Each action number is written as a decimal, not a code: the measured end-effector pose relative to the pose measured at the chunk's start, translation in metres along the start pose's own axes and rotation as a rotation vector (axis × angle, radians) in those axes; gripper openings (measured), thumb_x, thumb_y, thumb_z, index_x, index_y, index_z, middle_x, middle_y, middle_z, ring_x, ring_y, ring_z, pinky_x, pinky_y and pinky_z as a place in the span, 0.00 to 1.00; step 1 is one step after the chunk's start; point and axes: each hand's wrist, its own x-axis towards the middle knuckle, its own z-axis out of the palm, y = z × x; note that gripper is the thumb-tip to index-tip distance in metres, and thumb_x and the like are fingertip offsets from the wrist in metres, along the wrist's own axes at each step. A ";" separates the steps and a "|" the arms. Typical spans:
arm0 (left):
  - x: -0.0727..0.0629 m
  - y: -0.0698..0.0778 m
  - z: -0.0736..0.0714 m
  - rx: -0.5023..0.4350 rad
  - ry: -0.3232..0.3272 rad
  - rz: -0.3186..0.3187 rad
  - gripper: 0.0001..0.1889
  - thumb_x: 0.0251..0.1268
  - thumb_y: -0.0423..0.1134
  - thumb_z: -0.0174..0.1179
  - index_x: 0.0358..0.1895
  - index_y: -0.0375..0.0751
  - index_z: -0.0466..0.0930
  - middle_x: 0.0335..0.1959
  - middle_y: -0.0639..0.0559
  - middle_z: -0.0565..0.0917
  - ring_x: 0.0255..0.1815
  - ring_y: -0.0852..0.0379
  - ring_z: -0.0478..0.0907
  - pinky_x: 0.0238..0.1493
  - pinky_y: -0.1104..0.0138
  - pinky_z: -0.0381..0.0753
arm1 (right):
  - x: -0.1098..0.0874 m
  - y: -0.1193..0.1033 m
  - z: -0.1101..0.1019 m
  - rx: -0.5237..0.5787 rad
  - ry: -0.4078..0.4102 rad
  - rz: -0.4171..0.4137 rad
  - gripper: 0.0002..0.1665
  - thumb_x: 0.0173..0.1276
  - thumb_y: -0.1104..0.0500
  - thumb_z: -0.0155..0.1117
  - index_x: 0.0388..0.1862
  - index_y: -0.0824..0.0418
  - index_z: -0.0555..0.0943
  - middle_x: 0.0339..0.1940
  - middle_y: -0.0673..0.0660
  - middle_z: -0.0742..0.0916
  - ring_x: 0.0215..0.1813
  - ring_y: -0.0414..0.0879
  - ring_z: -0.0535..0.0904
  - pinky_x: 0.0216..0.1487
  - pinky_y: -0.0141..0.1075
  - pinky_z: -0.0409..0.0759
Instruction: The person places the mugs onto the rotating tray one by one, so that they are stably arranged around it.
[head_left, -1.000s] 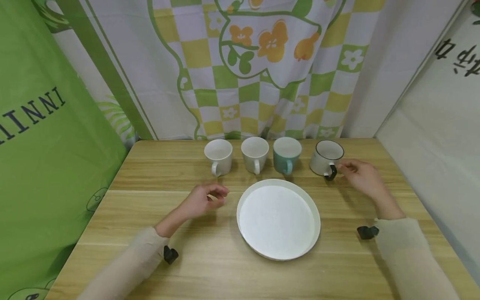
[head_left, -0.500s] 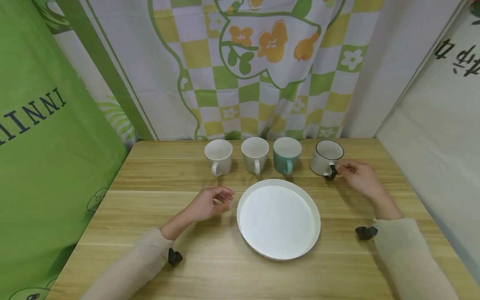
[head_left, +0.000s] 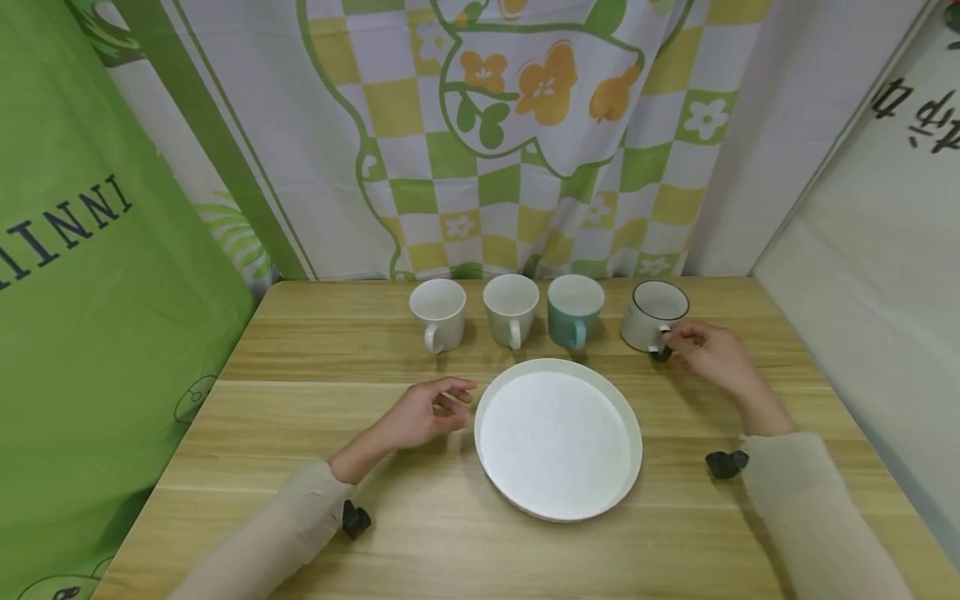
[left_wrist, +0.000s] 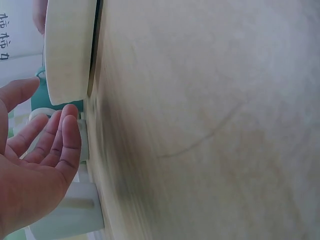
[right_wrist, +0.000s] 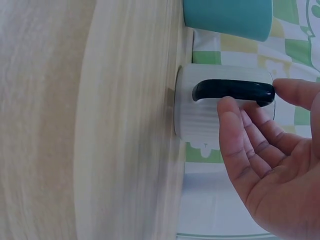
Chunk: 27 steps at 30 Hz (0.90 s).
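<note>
A white mug (head_left: 647, 325) with a dark rim and black handle (right_wrist: 232, 90) stands upright at the right end of a row. My right hand (head_left: 712, 354) holds that handle, thumb tip at its upper end and fingers curled in at its side. A round white tray (head_left: 483, 442) with a low raised rim lies in front of the row. Beside its left rim is my left hand (head_left: 423, 412), fingers loosely bent and thumb apart, holding nothing. The left wrist view shows the tray's side wall (left_wrist: 70, 55) just past the left fingertips.
Left of the black-handled mug stand a teal mug (head_left: 573, 312), a pale grey mug (head_left: 510, 308) and a white mug (head_left: 438, 315), handles facing forward. A patterned curtain (head_left: 525, 183) hangs behind the wooden table (head_left: 300, 417). A green cloth (head_left: 97, 333) hangs at the left.
My left hand has moved right and slightly toward me, up to the tray's left rim. The right hand has shifted slightly left onto the black handle. Mugs and tray stay in place.
</note>
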 end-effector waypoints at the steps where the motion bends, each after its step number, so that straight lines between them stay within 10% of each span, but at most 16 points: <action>1: 0.000 -0.001 0.001 0.003 -0.002 0.000 0.25 0.63 0.31 0.67 0.64 0.36 0.75 0.51 0.37 0.85 0.47 0.45 0.87 0.45 0.72 0.85 | 0.000 0.000 0.000 -0.002 -0.005 0.002 0.32 0.78 0.42 0.52 0.61 0.69 0.76 0.55 0.73 0.84 0.41 0.51 0.87 0.38 0.38 0.87; 27: 0.001 0.003 0.008 0.030 -0.054 -0.003 0.29 0.65 0.37 0.68 0.68 0.37 0.73 0.52 0.39 0.85 0.46 0.50 0.86 0.44 0.72 0.84 | 0.005 0.000 0.002 0.286 -0.077 0.069 0.30 0.80 0.54 0.50 0.65 0.80 0.66 0.53 0.64 0.85 0.37 0.34 0.86 0.41 0.31 0.87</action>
